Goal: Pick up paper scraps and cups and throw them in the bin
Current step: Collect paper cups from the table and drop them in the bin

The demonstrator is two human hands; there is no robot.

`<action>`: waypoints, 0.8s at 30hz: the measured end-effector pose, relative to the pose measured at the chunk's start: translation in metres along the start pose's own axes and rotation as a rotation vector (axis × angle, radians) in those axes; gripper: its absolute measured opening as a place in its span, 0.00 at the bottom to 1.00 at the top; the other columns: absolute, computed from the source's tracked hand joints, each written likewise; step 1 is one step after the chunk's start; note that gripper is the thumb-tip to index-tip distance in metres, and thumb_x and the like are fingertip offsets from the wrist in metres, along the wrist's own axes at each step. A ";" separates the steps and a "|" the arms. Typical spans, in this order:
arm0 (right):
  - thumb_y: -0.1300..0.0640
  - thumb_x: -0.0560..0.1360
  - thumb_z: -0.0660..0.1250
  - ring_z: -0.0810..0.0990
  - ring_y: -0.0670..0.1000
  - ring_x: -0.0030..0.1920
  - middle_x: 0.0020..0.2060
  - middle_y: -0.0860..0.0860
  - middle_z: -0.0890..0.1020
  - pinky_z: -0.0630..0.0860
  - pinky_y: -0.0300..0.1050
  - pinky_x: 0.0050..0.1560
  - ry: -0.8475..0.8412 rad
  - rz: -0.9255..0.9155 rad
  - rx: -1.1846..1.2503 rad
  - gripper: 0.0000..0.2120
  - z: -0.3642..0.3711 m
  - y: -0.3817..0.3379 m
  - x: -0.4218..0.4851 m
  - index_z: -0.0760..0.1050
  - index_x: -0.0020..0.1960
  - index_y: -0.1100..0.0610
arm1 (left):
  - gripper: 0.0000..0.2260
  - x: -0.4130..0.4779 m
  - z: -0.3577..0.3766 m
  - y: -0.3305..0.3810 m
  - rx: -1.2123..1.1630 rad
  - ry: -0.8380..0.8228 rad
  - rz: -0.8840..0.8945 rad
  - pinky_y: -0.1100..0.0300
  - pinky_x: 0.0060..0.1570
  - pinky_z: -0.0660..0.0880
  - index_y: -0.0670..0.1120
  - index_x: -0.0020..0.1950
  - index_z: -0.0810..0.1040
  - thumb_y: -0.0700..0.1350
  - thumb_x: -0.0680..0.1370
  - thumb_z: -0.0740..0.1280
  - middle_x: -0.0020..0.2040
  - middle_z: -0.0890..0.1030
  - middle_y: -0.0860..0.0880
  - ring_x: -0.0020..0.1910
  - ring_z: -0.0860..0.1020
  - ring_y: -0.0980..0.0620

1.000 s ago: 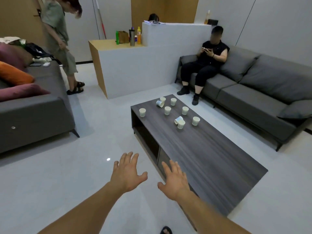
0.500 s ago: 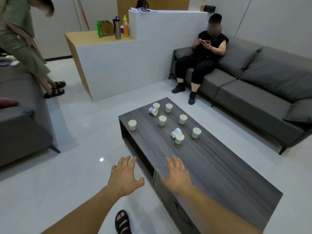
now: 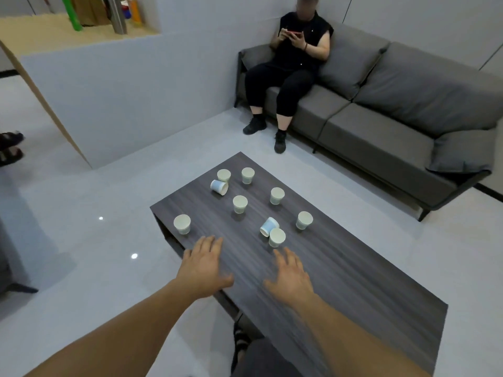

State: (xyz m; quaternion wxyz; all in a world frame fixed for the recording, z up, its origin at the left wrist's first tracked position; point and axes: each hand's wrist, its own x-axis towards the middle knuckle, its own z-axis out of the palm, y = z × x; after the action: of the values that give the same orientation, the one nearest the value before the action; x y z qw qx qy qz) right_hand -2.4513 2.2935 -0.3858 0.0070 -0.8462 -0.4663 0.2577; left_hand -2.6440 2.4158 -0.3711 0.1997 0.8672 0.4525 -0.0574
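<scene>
On the dark table (image 3: 353,281) stand pale cups (image 3: 240,204) (two tipped over).

An office lounge: grey sofa (image 3: 402,104), low coffee table (image 3: 340,273), white reception counter (image 3: 130,99).

The left hand (image 3: 204,268) and right hand (image 3: 291,276) are motion-blurred (fingers smeared). The top edge cuts off the bottles (image 3: 73,14), the left edge the sandals (image 3: 9,146).
</scene>
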 end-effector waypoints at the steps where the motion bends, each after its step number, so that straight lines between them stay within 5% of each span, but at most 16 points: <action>1: 0.42 0.76 0.63 0.45 0.54 0.78 0.79 0.51 0.46 0.60 0.58 0.73 -0.010 0.004 0.003 0.40 -0.004 0.001 0.015 0.45 0.80 0.48 | 0.45 0.015 -0.002 0.001 0.007 -0.018 0.004 0.43 0.74 0.51 0.52 0.78 0.48 0.67 0.68 0.64 0.78 0.52 0.50 0.77 0.48 0.48; 12: 0.43 0.75 0.65 0.51 0.57 0.76 0.78 0.52 0.51 0.61 0.55 0.73 -0.088 0.046 0.055 0.38 -0.008 0.032 0.207 0.52 0.78 0.52 | 0.44 0.196 0.008 0.021 0.056 -0.204 -0.014 0.44 0.74 0.52 0.51 0.78 0.48 0.67 0.70 0.63 0.78 0.52 0.49 0.77 0.50 0.47; 18: 0.41 0.72 0.67 0.55 0.58 0.75 0.76 0.53 0.52 0.66 0.57 0.68 -0.113 0.175 0.027 0.42 0.055 0.065 0.295 0.50 0.77 0.52 | 0.43 0.279 0.093 0.019 0.002 -0.290 0.016 0.49 0.73 0.53 0.50 0.78 0.48 0.64 0.70 0.65 0.78 0.54 0.49 0.76 0.53 0.49; 24: 0.52 0.72 0.69 0.66 0.57 0.66 0.68 0.54 0.66 0.67 0.51 0.65 -0.082 0.248 0.140 0.34 0.102 0.084 0.322 0.60 0.73 0.57 | 0.42 0.289 0.173 0.019 -0.174 -0.348 0.018 0.51 0.73 0.57 0.48 0.78 0.51 0.59 0.71 0.68 0.76 0.58 0.48 0.75 0.56 0.49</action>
State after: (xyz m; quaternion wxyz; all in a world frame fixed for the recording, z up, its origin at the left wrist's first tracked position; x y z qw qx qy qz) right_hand -2.2914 2.4784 -0.6342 0.0151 -0.8836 -0.3388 0.3230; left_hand -2.4458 2.5573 -0.6045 0.3498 0.8276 0.4066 -0.1654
